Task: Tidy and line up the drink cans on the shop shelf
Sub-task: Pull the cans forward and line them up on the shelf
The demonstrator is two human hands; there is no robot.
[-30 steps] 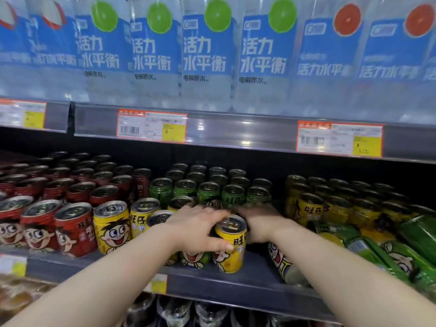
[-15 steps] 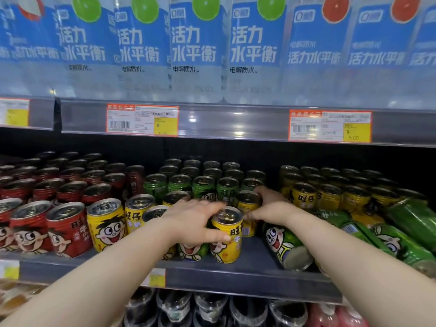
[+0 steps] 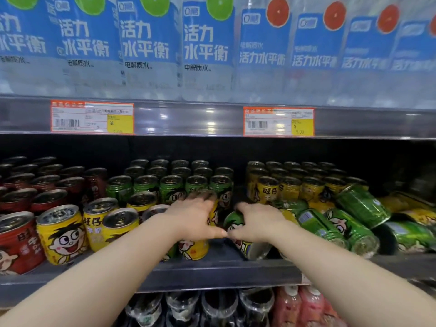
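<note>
Small drink cans fill the middle shelf point(image 3: 212, 272): red cans point(image 3: 18, 241) at the left, yellow cans point(image 3: 61, 234) beside them, upright green cans point(image 3: 169, 187) in the middle, and more yellow cans point(image 3: 290, 187) at the back right. My left hand point(image 3: 193, 220) is clasped over the top of an upright yellow can point(image 3: 193, 250) at the front edge. My right hand point(image 3: 257, 223) curls over a green can point(image 3: 245, 244) that lies on its side, its end facing me. The thumbs of both hands almost touch. To the right, several green cans point(image 3: 349, 232) lie tipped in a heap.
The shelf above carries large water bottles point(image 3: 205, 48) and has price tags point(image 3: 92, 118) on its rail, which hangs low over the cans. Below the can shelf stand dark and pink bottles point(image 3: 219, 308). The far right back of the can shelf is dark.
My right hand has come forward from the back row of cans and down onto the tipped green can. My left hand has stayed on the front cans. The view has moved closer.
</note>
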